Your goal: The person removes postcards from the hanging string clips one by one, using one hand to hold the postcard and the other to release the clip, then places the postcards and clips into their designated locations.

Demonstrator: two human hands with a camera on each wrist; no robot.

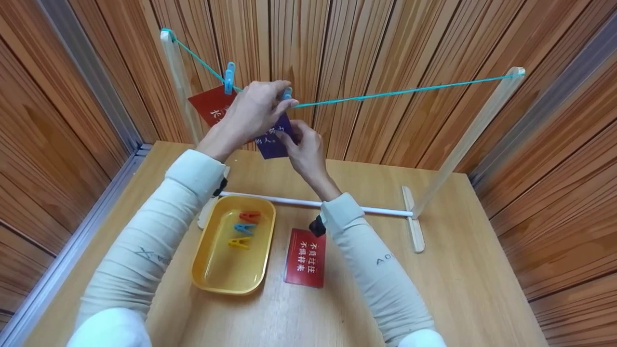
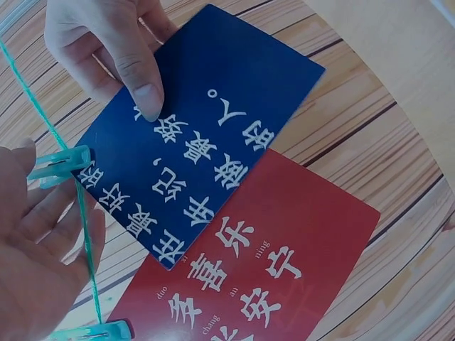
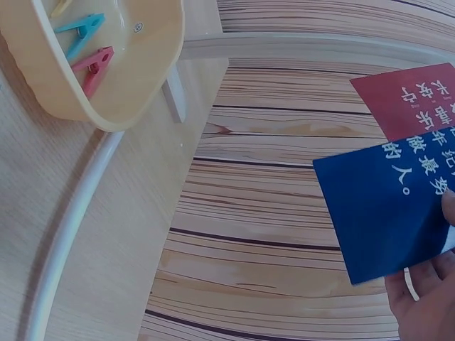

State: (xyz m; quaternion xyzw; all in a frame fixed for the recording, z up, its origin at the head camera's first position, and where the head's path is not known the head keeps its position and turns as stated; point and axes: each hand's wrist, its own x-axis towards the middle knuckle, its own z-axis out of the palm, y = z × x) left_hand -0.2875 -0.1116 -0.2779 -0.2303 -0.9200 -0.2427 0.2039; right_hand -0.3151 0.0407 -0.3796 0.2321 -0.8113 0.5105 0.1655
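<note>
My left hand (image 1: 255, 106) pinches a light blue clothespin (image 2: 60, 165) at the green string. The pin's tip meets the edge of a dark blue card (image 2: 206, 128) with white characters. On that card's side edge, my right hand (image 1: 308, 147) grips with the thumb across its face, as the left wrist view (image 2: 114, 50) also shows for the right hand. Beside it a red card (image 1: 212, 106) hangs from the green string (image 1: 405, 95), held by another blue clothespin (image 1: 229, 78). The blue card partly overlaps the red one in the left wrist view.
A yellow tray (image 1: 234, 284) on the table holds red (image 1: 249, 216), blue (image 1: 245, 228) and yellow (image 1: 239, 243) clothespins. To its right lies a red card (image 1: 305, 260). Wooden posts (image 1: 470, 140) and a white rod (image 1: 294, 200) form the string's stand.
</note>
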